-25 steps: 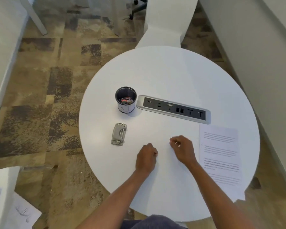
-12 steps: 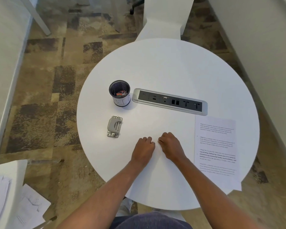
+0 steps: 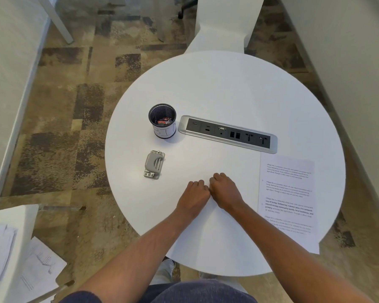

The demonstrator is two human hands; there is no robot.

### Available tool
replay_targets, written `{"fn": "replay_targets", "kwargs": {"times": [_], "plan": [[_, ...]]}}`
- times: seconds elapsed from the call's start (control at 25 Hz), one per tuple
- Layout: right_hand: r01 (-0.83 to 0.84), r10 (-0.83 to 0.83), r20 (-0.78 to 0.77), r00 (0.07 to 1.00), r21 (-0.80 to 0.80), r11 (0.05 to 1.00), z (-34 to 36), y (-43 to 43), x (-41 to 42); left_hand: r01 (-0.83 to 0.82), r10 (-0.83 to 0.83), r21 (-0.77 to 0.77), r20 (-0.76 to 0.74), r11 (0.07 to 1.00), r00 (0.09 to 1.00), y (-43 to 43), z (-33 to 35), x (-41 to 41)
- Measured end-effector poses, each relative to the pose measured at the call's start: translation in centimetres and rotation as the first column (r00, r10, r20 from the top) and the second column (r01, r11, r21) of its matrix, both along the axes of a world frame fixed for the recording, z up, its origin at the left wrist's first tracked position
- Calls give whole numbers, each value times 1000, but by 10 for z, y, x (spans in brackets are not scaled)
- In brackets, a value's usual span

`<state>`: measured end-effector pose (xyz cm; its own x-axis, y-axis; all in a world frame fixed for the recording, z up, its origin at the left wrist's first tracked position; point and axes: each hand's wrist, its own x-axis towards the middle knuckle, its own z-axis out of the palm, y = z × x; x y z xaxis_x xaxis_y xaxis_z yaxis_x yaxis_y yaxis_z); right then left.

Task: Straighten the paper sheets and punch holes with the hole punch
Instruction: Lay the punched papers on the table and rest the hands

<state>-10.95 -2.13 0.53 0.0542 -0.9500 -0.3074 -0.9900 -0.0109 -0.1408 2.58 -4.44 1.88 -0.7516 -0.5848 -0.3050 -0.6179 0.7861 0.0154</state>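
A printed paper sheet lies flat at the right of the round white table, its near corner hanging over the rim. A grey metal hole punch sits at the table's left. My left hand and my right hand rest on the bare tabletop between them, both fists curled with knuckles touching each other. Neither hand holds anything. The right hand is about a hand's width left of the sheet.
A black mesh cup with small items stands behind the punch. A silver socket strip is set into the tabletop. A white chair stands at the far side. Loose papers lie at the lower left.
My two fists have drawn together until they touch; a second ago they were a little apart. The view has shifted slightly.
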Motion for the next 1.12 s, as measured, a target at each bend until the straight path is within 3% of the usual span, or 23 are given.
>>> {"fn": "replay_targets", "kwargs": {"times": [0.28,0.4,0.48,0.52,0.56,0.6,0.64,0.68,0.76,0.84,0.92,1.0,1.12], "plan": [[29,-27,-77,997,32,999,-8,5,6,87,-83,-47,87,995,993,-4,-6,2],[39,-37,-63,997,35,999,-9,7,8,64,-64,-2,15,998,998,-7,-10,4],[202,-205,53,977,58,978,-10,6,8,-12,17,80,-71,997,997,-15,-5,3],[350,-362,188,913,93,932,-8,3,6,-85,102,116,-146,990,984,-18,-6,4],[511,-533,375,759,166,844,-4,0,3,-190,221,166,-190,968,957,-18,-7,6],[623,-646,563,516,271,734,1,-2,0,-317,379,272,-219,909,899,-22,-11,11],[672,-685,684,250,387,631,4,-1,-3,-435,572,435,-257,788,779,-27,-11,16],[670,-686,727,28,496,553,9,2,-7,-494,754,616,-272,614,598,-29,-13,23],[591,-670,701,-245,656,470,16,9,-13,-461,926,813,-236,354,294,-31,-16,38],[514,-647,675,-355,719,468,19,14,-16,-319,982,931,-144,176,120,-33,-13,50],[475,-616,671,-413,736,483,21,16,-19,-210,994,972,-92,103,63,-35,-10,55],[452,-595,671,-443,740,498,26,16,-18,-246,980,955,-130,164,150,-34,-9,55],[427,-581,660,-476,751,504,32,16,-15,-322,861,839,-291,439,416,-26,-10,44]]}}
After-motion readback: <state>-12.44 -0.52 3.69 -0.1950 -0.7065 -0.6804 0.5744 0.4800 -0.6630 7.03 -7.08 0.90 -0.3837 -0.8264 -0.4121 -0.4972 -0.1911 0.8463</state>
